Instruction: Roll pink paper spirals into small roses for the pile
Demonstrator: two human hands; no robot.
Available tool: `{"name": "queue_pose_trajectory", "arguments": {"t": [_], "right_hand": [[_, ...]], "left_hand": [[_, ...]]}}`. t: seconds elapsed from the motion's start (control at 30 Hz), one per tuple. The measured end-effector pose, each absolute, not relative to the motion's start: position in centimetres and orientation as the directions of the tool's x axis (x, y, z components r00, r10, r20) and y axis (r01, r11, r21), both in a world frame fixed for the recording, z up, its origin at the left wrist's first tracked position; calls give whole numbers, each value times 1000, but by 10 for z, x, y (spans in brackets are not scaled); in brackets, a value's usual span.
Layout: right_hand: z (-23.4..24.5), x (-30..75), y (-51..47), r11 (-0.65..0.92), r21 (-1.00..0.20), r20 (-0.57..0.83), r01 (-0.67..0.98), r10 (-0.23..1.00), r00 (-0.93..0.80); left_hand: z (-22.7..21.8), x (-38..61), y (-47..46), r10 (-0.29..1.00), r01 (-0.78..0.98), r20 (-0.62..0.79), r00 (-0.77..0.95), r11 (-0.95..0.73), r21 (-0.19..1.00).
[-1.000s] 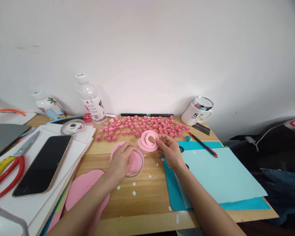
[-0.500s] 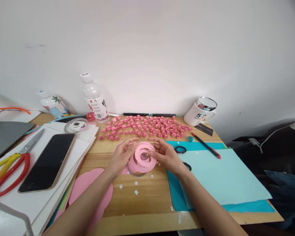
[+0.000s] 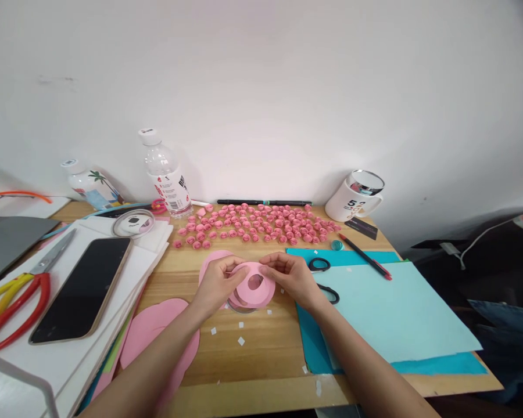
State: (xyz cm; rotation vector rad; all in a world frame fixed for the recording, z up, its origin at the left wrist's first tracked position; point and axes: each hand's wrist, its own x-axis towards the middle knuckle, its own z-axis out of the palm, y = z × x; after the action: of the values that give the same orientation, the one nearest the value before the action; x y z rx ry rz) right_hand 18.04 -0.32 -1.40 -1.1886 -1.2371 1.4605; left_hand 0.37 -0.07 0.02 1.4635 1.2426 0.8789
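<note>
Between my two hands is a pink paper spiral point(image 3: 261, 296), its coils now lying close together around a round hole. My left hand point(image 3: 218, 283) pinches its upper left edge between thumb and fingers. On the upper right edge, my right hand point(image 3: 289, 275) pinches the same strip. A clear round rim, perhaps of a tape roll, shows partly under the spiral. Behind my left hand lies a pink paper piece point(image 3: 208, 264). More pink paper circles point(image 3: 143, 331) lie beside my left forearm. Many small rolled pink paper roses point(image 3: 257, 223) spread out beyond my hands.
Black-handled scissors point(image 3: 329, 295) lie on pale blue paper point(image 3: 401, 313) at right. A white mug point(image 3: 348, 200), card and pen stand or lie behind. At left are a phone point(image 3: 85, 290), red-yellow scissors point(image 3: 39, 284), white paper and bottles point(image 3: 169, 180). Small white squares dot the wood.
The spiral's coils have gone from spread apart to flatter and closer together. My fingers have moved inward onto its top edge, thumbs nearer each other.
</note>
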Motion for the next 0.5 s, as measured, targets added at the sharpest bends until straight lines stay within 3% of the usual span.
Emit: {"name": "queue_pose_trajectory", "arguments": {"t": [0.2,0.5], "right_hand": [[-13,178,-6,-159,-986,-139,-52,951,-276],[-13,179,-6,-182,-981,-152,-74,943,-296]], "left_hand": [[5,6,-2,971,272,-14,238,-53,961],[4,4,-1,990,59,-101,102,96,994]]}}
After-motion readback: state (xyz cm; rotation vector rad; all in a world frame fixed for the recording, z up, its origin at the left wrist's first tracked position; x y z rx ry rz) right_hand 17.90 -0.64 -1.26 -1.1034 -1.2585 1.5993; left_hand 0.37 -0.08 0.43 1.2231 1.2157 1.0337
